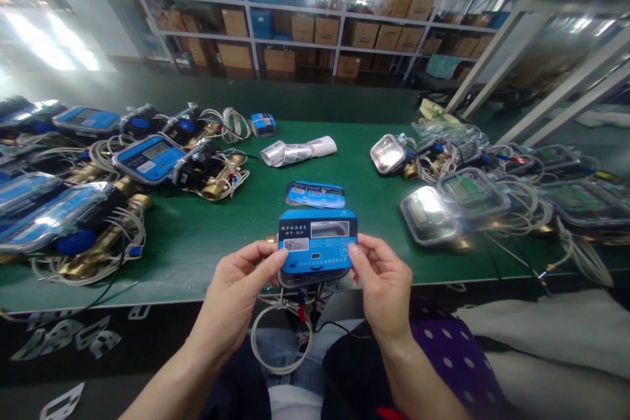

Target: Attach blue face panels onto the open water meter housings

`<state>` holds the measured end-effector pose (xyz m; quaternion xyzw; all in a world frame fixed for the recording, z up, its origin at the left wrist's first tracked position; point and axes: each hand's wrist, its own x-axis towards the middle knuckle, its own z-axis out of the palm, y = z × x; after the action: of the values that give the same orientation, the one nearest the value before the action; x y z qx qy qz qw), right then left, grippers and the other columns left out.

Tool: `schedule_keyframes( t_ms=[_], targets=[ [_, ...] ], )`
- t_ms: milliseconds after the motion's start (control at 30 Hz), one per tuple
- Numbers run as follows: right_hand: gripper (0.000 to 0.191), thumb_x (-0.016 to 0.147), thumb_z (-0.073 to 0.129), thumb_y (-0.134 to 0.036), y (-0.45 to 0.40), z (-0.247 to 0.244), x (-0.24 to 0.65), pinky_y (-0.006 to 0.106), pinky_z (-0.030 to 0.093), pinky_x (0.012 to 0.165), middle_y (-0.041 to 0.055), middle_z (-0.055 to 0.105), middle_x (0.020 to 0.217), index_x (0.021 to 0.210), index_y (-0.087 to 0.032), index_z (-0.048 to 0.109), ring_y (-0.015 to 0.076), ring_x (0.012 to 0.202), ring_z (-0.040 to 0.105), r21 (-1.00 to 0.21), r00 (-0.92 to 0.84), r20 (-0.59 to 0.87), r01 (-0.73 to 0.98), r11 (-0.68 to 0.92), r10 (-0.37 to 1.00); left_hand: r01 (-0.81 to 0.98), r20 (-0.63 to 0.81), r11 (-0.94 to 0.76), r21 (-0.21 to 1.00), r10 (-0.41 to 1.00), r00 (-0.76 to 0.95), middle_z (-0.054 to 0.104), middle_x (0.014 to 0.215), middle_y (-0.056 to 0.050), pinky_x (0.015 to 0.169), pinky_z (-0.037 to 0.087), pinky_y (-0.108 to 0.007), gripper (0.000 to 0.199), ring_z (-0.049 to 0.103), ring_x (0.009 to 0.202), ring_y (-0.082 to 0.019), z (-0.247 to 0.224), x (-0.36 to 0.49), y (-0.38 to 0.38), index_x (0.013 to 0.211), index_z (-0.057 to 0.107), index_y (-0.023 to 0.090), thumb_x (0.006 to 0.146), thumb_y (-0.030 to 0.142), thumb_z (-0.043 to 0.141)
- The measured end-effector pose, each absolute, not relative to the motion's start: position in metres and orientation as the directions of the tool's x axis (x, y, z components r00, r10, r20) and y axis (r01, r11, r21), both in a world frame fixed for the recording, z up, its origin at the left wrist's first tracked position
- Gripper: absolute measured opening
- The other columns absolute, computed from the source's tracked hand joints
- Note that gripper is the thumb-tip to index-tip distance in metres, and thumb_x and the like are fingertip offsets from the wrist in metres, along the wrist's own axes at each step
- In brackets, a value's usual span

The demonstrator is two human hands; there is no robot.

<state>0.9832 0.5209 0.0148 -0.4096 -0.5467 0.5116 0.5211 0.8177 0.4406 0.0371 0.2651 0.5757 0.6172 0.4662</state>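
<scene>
The person's left hand [246,275] and right hand [384,282] pinch, thumbs on top and fingers curled beneath, the two sides of a blue-faced meter [317,262] at the near edge of the green table [354,170]. A coiled cable [281,371] hangs below it. Just beyond lie blue face labels [315,195], then a roll of stickers [299,151]. Blue-faced meters [150,159] crowd the table's left end; meters with clear covers [428,213] fill its right. Past the far edge, shelves [295,10] carry cardboard boxes [302,29].

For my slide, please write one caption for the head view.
Left hand and right hand hold a blue-faced meter near the edge of a green table.
</scene>
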Motion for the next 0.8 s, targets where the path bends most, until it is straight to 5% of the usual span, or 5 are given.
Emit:
schedule_keyframes(
  t_ms=[233, 367, 533, 667, 800],
  targets=[
    [0.013, 0.083, 0.067, -0.027, 0.517, 0.008, 0.983, 0.019, 0.038, 0.043, -0.0037, 0.055, 0.057, 0.091, -0.016, 0.07, 0.0084, 0.047, 0.046, -0.98, -0.11, 0.172, -0.118, 0.159, 0.979, -0.171, -0.087, 0.011, 0.985, 0.893, -0.442, 0.061, 0.075, 0.0, 0.066, 0.043, -0.021, 0.022, 0.052, 0.072, -0.013, 0.039, 0.819, 0.44, 0.071, 0.068, 0.018, 0.077, 0.037, 0.076],
    [0.009, 0.085, 0.066, -0.025, 0.514, 0.007, 0.982, 0.019, 0.042, 0.045, -0.0032, 0.057, 0.06, 0.089, -0.018, 0.07, 0.0086, 0.048, 0.05, -0.959, -0.041, 0.255, -0.139, 0.248, 0.966, 0.213, 0.117, -0.014, 0.977, 0.87, -0.479, 0.066, 0.084, -0.004, 0.076, 0.044, -0.027, 0.017, 0.058, 0.082, -0.019, 0.042, 0.815, 0.439, 0.079, 0.073, 0.021, 0.081, 0.037, 0.071],
    [0.007, 0.085, 0.067, -0.021, 0.509, 0.005, 0.982, 0.021, 0.048, 0.051, -0.0012, 0.064, 0.069, 0.091, -0.02, 0.071, 0.01, 0.052, 0.055, -0.914, 0.076, 0.399, -0.04, 0.403, 0.914, 0.594, 0.399, -0.069, 0.802, 0.801, -0.446, 0.071, 0.097, -0.005, 0.083, 0.045, -0.032, 0.023, 0.061, 0.09, -0.024, 0.045, 0.817, 0.434, 0.103, 0.075, 0.028, 0.081, 0.033, 0.07],
    [0.009, 0.086, 0.066, -0.02, 0.507, 0.003, 0.983, 0.023, 0.051, 0.054, -0.0001, 0.067, 0.075, 0.094, -0.02, 0.07, 0.011, 0.056, 0.059, -0.897, 0.104, 0.436, -0.026, 0.44, 0.894, 0.384, 0.196, 0.025, 0.923, 0.828, -0.525, 0.071, 0.093, -0.004, 0.076, 0.048, -0.031, 0.037, 0.062, 0.077, -0.02, 0.039, 0.819, 0.432, 0.115, 0.071, 0.027, 0.079, 0.038, 0.073],
    [0.008, 0.087, 0.065, -0.022, 0.508, 0.003, 0.986, 0.023, 0.051, 0.053, -0.0004, 0.066, 0.073, 0.093, -0.02, 0.07, 0.0107, 0.055, 0.058, -0.907, 0.037, 0.416, -0.063, 0.417, 0.909, 0.081, -0.029, 0.093, 0.992, 0.815, -0.579, 0.066, 0.067, -0.002, 0.062, 0.046, -0.027, 0.026, 0.058, 0.061, -0.017, 0.035, 0.818, 0.432, 0.084, 0.075, 0.021, 0.073, 0.044, 0.079]
  ],
)
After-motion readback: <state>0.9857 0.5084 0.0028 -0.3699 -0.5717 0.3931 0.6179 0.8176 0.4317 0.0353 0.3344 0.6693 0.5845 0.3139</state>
